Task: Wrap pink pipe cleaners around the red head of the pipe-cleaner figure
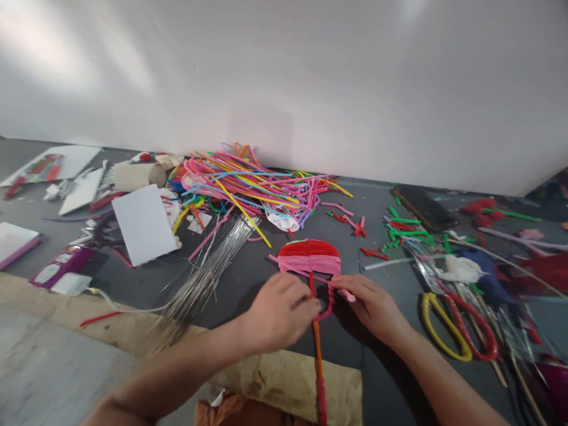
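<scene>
A flat pipe-cleaner shape point(309, 255) lies in front of me, wound with red rows at the top and pink rows below. Its lower part is an unfilled pink loop point(331, 299). An orange stem point(318, 349) runs down from it toward me, turning red at the bottom. My right hand point(377, 305) pinches a pink pipe cleaner point(348, 294) at the loop's right side. My left hand point(281, 307) is closed, its fingertips at the stem just below the wound rows; it covers the loop's left side.
Behind lies a heap of coloured pipe cleaners point(248, 183). Thin metal wires point(213, 260) fan out at left, near a white card point(145, 226) and a purple box point(62, 266). At right are scissors point(481, 337) with yellow and red handles, a phone point(423, 207) and green scraps point(406, 231).
</scene>
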Demonstrator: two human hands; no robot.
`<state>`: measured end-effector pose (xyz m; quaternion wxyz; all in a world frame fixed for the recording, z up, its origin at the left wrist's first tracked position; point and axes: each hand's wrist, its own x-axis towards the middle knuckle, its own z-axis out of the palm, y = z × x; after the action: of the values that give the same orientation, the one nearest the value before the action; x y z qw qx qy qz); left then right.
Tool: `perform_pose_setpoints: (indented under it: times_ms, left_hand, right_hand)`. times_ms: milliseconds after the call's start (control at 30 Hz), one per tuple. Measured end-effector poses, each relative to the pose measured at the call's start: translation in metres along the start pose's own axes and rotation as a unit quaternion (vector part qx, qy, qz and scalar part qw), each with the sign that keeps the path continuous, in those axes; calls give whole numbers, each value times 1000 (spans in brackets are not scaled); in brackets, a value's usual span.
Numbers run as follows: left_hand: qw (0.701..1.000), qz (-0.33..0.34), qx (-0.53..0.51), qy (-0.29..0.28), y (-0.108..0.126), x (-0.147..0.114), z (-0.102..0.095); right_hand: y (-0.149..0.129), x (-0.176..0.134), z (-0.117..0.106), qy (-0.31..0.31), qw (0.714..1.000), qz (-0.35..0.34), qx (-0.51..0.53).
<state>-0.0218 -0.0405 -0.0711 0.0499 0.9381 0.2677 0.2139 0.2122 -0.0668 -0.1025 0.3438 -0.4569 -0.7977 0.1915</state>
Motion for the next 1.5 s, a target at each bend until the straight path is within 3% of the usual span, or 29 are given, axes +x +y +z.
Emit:
perform_pose_setpoints:
  times_ms: [67, 167, 333, 500, 600, 733, 800, 867, 933, 1067, 1133, 1233, 1300, 1367, 1433, 1500]
  left_hand:
    - [995, 13, -2, -98, 16, -2, 5]
    - [986, -18, 33, -165, 25, 0, 13]
    - [979, -56, 61, -188, 23, 6, 13]
    - [978, -59, 75, -186, 29, 11, 13]
    - [980, -59, 92, -166, 31, 11, 15]
    - [986, -69, 88, -123, 24, 7, 9]
    - [991, -91, 37, -96, 16, 3, -2]
    - [985, -143, -74, -57, 6, -3, -17]
    - [944, -227, -240, 3, -4, -11, -32]
    - [750, -347, -547, 138, -13, -24, -40]
    - [676, -373, -616, 155, -14, -29, -32]
    - [603, -408, -671, 138, -14, -35, -17]
    - [572, -435, -684, 126, -14, -38, -11]
    - [560, -451, -684, 124, -14, -39, -10]
    - [563, -447, -682, 133, -14, -39, -12]
    - [586, -429, -673, 142, -13, -38, -18]
  right_hand:
    - [1, -2, 1, 1, 1000, 5, 1]
    - [3, -4, 3, 15, 1000, 19, 6]
    - [1, -6, 3, 50, 998, 43, 17]
    - [-3, -6, -2, 119, 978, 148, 81]
    - [-2, -4, -9, 247, 927, 210, 187]
    - [7, 5, -26, 440, 793, 213, 363]
    - [13, 9, -34, 501, 736, 206, 406]
    - [16, 11, -38, 519, 715, 211, 419]
    - [17, 11, -36, 501, 721, 221, 424]
    - [15, 8, -23, 436, 752, 252, 425]
    - [15, 6, -18, 414, 767, 259, 416]
    - [18, 4, -16, 403, 782, 255, 401]
    - [19, 3, -17, 404, 787, 248, 395]
    - [20, 4, -19, 406, 787, 244, 395]
    - [20, 4, -20, 415, 780, 244, 399]
    - [20, 5, -22, 425, 772, 242, 405]
